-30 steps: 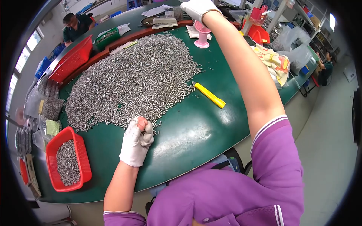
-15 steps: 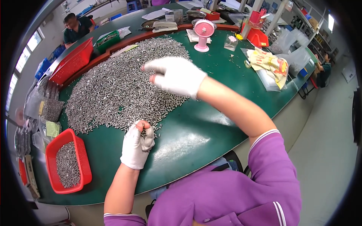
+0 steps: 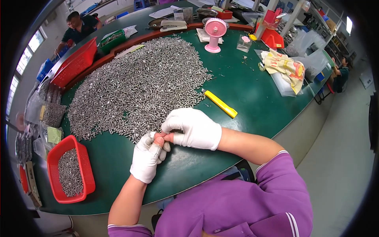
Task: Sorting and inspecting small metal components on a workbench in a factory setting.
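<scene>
My left hand [image 3: 147,155], in a white glove with bare fingertips, is closed with thumb and fingers pinched together. Against its fingertips press those of my right hand [image 3: 192,128], gloved the same way and also closed in a pinch. Whatever lies between the fingertips is too small and covered to make out. Both hands are at the near edge of a wide heap of small silvery metal pins [image 3: 134,87]. Just beyond my right hand a yellow utility knife [image 3: 220,104] lies on the green tabletop [image 3: 252,93].
A red plastic basket [image 3: 90,177] holding more metal pins stands at the near left. Behind the heap runs a raised red-brown ledge [image 3: 118,48]. A pink fan [image 3: 215,34] stands at the back, a yellow cloth [image 3: 285,68] at the right. Another person [image 3: 81,28] sits far left.
My right hand has come down from over the heap to meet my left hand's fingertips. The yellow utility knife, hidden before, now shows on the table.
</scene>
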Action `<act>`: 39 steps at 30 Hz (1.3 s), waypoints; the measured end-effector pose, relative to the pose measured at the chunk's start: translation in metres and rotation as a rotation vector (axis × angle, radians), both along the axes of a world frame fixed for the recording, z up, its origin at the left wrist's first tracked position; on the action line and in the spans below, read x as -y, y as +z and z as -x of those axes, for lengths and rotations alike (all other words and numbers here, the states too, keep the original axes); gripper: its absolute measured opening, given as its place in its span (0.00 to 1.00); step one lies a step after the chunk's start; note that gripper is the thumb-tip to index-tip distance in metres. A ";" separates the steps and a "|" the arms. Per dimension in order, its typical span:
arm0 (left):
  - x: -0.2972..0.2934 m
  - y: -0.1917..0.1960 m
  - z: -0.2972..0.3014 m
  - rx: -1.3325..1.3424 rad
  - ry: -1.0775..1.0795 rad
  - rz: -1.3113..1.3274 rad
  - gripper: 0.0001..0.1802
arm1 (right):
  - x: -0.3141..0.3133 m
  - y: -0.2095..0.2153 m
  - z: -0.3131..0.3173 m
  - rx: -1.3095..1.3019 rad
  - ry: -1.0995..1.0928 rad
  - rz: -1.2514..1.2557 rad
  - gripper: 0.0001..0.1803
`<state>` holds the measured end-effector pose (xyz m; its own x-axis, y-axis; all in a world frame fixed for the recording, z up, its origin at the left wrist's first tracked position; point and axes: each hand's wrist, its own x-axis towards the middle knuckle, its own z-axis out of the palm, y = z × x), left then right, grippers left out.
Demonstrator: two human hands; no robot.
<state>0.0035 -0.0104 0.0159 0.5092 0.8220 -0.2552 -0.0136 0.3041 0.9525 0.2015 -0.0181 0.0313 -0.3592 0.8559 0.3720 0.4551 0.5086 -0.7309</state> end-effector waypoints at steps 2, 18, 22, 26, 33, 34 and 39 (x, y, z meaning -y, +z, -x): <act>0.001 0.000 -0.001 -0.033 -0.014 -0.039 0.12 | 0.001 0.001 0.001 0.184 -0.008 -0.165 0.09; -0.011 -0.012 0.005 0.450 0.047 0.317 0.08 | -0.007 -0.026 -0.001 0.473 -0.145 -0.129 0.08; -0.012 -0.015 0.007 0.486 0.040 0.299 0.08 | -0.010 -0.029 0.001 0.507 -0.133 -0.144 0.08; -0.011 -0.016 0.006 0.480 0.059 0.296 0.09 | -0.012 -0.032 0.004 0.486 -0.097 -0.189 0.08; -0.011 -0.016 0.007 0.482 0.079 0.293 0.09 | -0.011 -0.032 0.005 0.513 -0.107 -0.175 0.07; -0.011 -0.018 0.006 0.489 0.068 0.287 0.09 | -0.011 -0.033 0.004 0.513 -0.113 -0.170 0.07; -0.012 -0.017 0.006 0.487 0.049 0.289 0.08 | -0.012 -0.032 0.004 0.516 -0.120 -0.168 0.07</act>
<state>-0.0027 0.0017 -0.0011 0.5878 0.7790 -0.2184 -0.4512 0.5397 0.7107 0.1974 -0.0061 -0.0007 -0.4348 0.8462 0.3082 0.7944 0.5216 -0.3113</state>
